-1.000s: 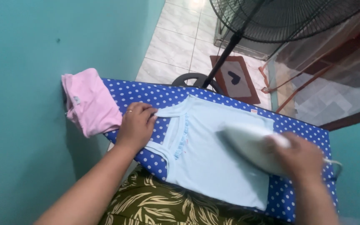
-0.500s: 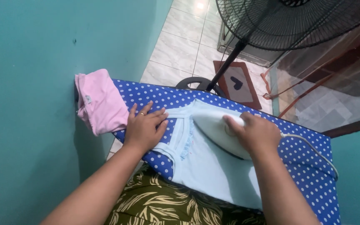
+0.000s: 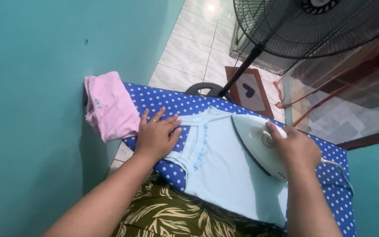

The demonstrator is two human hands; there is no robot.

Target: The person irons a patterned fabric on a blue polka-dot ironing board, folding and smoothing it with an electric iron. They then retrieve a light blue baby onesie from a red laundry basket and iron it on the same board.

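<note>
Two bare hands are in view — one left hand [image 3: 156, 137], one right hand [image 3: 295, 149]. One white electric iron [image 3: 256, 142]. Two garments: one pale blue sleeveless top [image 3: 224, 169] and one folded pink piece [image 3: 110, 105], possibly more than one layer. One blue polka-dot ironing board [image 3: 330, 175], one black standing fan [image 3: 303, 26], one brown doormat [image 3: 248, 90].

Bright and even, soft daylight all over. Small white glare on the floor tiles [image 3: 211, 7], far above the right hand [image 3: 295, 149]. Dark shadow on the wall [image 3: 31, 109] below the pink cloth [image 3: 110, 105]. Sharp, hardly any blur.
</note>
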